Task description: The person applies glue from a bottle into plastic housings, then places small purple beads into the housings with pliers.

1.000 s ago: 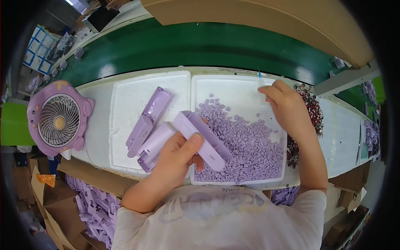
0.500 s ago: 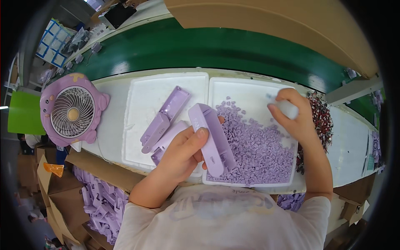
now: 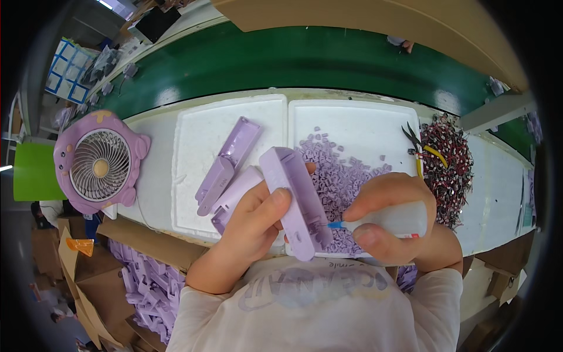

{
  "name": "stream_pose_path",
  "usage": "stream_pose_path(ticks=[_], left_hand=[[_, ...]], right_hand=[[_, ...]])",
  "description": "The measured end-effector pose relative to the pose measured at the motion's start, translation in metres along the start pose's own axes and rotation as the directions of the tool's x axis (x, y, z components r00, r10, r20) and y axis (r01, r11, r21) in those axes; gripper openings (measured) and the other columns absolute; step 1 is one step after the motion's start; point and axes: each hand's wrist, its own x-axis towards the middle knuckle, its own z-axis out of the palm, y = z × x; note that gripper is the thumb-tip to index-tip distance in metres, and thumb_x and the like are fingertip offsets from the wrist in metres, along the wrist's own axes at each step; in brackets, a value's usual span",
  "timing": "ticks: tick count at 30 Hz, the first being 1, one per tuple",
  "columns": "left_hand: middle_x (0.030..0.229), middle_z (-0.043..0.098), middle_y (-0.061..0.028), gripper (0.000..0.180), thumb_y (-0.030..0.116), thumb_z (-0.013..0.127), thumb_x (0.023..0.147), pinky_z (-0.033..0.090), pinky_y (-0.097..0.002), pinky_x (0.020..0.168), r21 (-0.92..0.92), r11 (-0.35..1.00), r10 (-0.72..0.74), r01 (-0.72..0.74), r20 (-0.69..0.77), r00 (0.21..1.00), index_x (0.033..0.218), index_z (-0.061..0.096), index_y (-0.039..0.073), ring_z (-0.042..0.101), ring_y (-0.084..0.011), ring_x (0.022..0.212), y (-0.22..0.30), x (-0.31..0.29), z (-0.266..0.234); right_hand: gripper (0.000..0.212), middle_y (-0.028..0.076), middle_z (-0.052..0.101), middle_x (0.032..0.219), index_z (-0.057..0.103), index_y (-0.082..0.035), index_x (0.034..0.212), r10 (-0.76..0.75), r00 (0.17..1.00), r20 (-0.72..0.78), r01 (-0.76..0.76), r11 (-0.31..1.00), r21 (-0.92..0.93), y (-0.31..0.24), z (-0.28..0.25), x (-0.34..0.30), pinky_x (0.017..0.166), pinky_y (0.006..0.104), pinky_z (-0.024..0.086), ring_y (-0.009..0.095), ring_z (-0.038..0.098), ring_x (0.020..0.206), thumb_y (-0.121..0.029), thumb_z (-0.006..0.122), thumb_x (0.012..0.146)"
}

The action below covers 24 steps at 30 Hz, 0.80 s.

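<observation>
My left hand (image 3: pixel 255 220) is closed around a long lilac plastic housing (image 3: pixel 296 202), tilted above the trays with its hollow side turned to the right. In my right hand (image 3: pixel 399 217) is a white squeeze bottle (image 3: pixel 404 220) with a thin blue tip (image 3: pixel 335 224). That tip points left into the hollow of the housing, at its lower part; whether it touches is hard to tell. Below lie many small lilac plastic pieces (image 3: pixel 334 176) in a white foam tray (image 3: pixel 363 108). More lilac housings (image 3: pixel 226 167) rest on the left foam tray (image 3: pixel 190 132), partly hidden by my left hand.
A lilac desk fan (image 3: pixel 99 164) stands at the left. Pliers with yellow handles (image 3: pixel 431 151) lie by a heap of small wired parts (image 3: pixel 448 176) on the right. A cardboard box of lilac parts (image 3: pixel 152 287) sits lower left. Beyond the table runs a green belt (image 3: pixel 234 64).
My right hand has brought the bottle down and left, from above the tray's right side to the housing. The pliers have come into view. My left hand keeps hold of the housing.
</observation>
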Motion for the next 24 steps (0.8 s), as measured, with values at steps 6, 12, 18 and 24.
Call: stream_pose_path(ticks=[6, 12, 18, 24], left_hand=[[0.128, 0.045, -0.0141, 0.065, 0.048, 0.052, 0.084, 0.051, -0.0267, 0.065, -0.013, 1.000, -0.008, 0.007, -0.034, 0.999, 0.130, 0.037, 0.004, 0.060, -0.0155, 0.091, 0.0001, 0.0006, 0.0034], [0.128, 0.046, -0.0133, 0.066, 0.048, 0.053, 0.084, 0.050, -0.0259, 0.057, -0.030, 1.000, -0.006, 0.004, -0.054, 0.999, 0.130, 0.037, 0.004, 0.061, -0.0151, 0.083, 0.0003, 0.0014, 0.0067], [0.128, 0.046, -0.0129, 0.066, 0.048, 0.052, 0.085, 0.051, -0.0269, 0.060, -0.043, 0.999, -0.006, 0.004, -0.046, 0.999, 0.130, 0.036, 0.004, 0.061, -0.0164, 0.086, -0.0004, 0.0013, 0.0067], [0.128, 0.046, -0.0125, 0.065, 0.048, 0.052, 0.085, 0.051, -0.0272, 0.062, -0.018, 1.000, -0.014, 0.013, -0.015, 1.000, 0.131, 0.036, 0.004, 0.061, -0.0173, 0.089, -0.0002, 0.0012, 0.0038]], right_hand=[[0.015, 0.004, 0.060, 0.060, 0.062, -0.001, 0.077, 0.007, 1.000, -0.008, -0.007, 1.000, 0.004, 0.0002, 0.0002, 0.0002, 0.041, 0.0225, 0.039, 0.012, 0.056, 0.045, -0.004, 0.072, 0.066], [0.015, 0.004, 0.060, 0.061, 0.061, -0.002, 0.077, 0.005, 1.000, -0.006, -0.005, 1.000, 0.005, 0.0003, 0.0010, 0.0005, 0.041, 0.0225, 0.040, 0.012, 0.057, 0.046, -0.004, 0.072, 0.066], [0.015, 0.004, 0.060, 0.061, 0.061, -0.002, 0.076, 0.021, 1.000, -0.003, -0.021, 1.000, -0.015, -0.0011, 0.0008, 0.0006, 0.042, 0.0228, 0.040, 0.012, 0.057, 0.046, -0.004, 0.073, 0.066], [0.015, 0.004, 0.060, 0.061, 0.062, -0.003, 0.077, 0.023, 1.000, -0.005, -0.023, 1.000, -0.004, -0.0001, 0.0022, -0.0002, 0.042, 0.0229, 0.040, 0.012, 0.057, 0.047, -0.004, 0.072, 0.067]])
